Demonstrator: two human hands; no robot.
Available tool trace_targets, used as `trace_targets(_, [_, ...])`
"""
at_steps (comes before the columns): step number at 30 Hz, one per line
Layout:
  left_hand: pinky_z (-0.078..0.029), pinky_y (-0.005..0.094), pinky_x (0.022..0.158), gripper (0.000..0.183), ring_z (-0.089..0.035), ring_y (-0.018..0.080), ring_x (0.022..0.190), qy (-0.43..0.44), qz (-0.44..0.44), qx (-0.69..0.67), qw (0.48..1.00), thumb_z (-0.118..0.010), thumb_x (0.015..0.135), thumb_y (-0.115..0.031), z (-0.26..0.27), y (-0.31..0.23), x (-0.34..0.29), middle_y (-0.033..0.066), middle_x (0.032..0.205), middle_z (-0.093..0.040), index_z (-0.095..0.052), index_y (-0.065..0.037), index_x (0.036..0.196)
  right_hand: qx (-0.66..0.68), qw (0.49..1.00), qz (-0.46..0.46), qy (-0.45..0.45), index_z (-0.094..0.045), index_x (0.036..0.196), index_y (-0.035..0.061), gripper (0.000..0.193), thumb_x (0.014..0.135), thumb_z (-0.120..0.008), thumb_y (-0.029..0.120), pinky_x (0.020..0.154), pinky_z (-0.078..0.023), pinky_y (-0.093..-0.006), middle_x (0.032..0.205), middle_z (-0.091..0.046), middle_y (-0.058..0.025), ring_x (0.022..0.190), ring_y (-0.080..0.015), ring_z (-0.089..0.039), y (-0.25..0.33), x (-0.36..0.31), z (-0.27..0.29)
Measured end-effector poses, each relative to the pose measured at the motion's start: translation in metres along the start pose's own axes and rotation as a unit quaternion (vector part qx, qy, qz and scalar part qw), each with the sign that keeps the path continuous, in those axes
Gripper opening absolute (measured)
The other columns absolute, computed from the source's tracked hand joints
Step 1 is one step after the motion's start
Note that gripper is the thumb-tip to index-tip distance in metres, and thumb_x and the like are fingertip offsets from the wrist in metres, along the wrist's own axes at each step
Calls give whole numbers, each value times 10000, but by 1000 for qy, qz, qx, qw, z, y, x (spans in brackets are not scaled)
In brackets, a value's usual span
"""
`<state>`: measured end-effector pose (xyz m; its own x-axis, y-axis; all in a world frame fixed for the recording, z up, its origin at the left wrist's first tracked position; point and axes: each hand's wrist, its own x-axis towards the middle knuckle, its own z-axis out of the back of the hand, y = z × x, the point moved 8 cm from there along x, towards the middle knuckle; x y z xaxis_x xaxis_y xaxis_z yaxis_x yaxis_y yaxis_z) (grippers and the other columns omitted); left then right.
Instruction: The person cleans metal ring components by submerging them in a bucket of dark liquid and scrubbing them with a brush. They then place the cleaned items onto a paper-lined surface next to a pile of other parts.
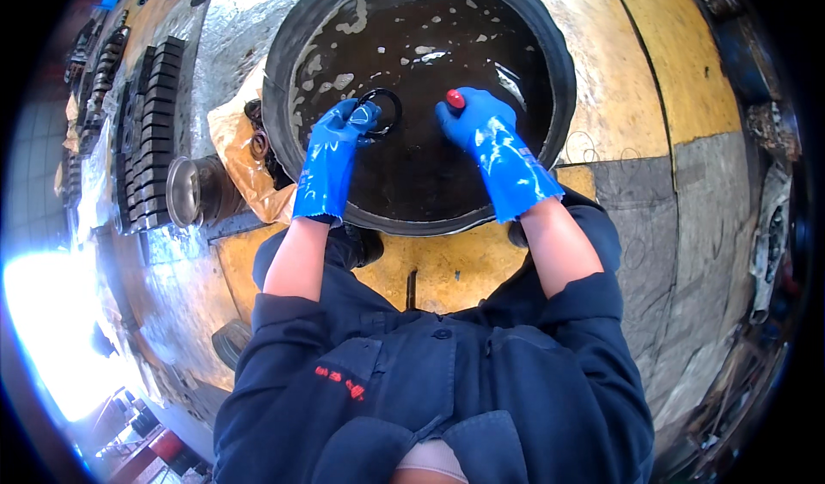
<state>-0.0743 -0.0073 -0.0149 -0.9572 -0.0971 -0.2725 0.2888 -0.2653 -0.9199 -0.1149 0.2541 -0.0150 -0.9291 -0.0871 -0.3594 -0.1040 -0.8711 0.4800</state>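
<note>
Evidently a black ring (381, 108) is being washed: it is held just above the dark liquid in the round black tub (284, 54), pinched in the left hand (351, 123), whose blue-gloved fingers are closed on its lower edge. Over the middle of the tub, the right hand (473, 123), also gloved, is wrapped around a tool of which only a red end (455, 99) is seen. As a judgement, the cleaning step is under way; the tool would next have to be brought onto the ring while the grip is kept firm. Left of the tub, more rings (256, 140) lie on brown paper (232, 153), beside a metal cylinder (185, 192).
</note>
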Motion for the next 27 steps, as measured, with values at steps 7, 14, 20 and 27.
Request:
trace_targets(7, [-591,304,901,427,-753,150,1077,27,-39,-17,999,-777,1085,-378,-11,-1,-3,45,1164,-821,-791,-32,1335,199,953,196,-119,-848,1070,194,265,997,-759,433,933,-634,-450,1061,-836,-110,1010,-356,-801,43,-31,21])
trace_targets(14, [-576,297,933,418,-740,144,1061,23,-60,27,998,-769,1092,-377,-13,-4,-3,50,1154,-820,-811,-26,1316,427,898,-12,101,-850,1124,83,377,1025,-724,424,858,-586,-371,977,-828,-90,875,-202,-757,3,5,-48])
trace_targets(20, [-575,302,952,423,-741,148,1069,53,-80,14,995,-767,1094,-376,-28,-20,-7,50,1157,-821,-810,-26,1327,438,888,-11,139,-855,1142,85,377,1009,-748,421,854,-585,-364,968,-833,-93,859,-159,-745,-1,20,-66])
trace_targets(27, [-537,330,977,378,-703,152,1048,25,-26,-54,998,-787,1064,-306,-25,-19,-11,61,1110,-814,-803,-4,1292,77,944,218,-236,-805,996,182,247,993,-781,428,740,-607,-469,881,-800,-91,841,-333,-786,33,-33,-2])
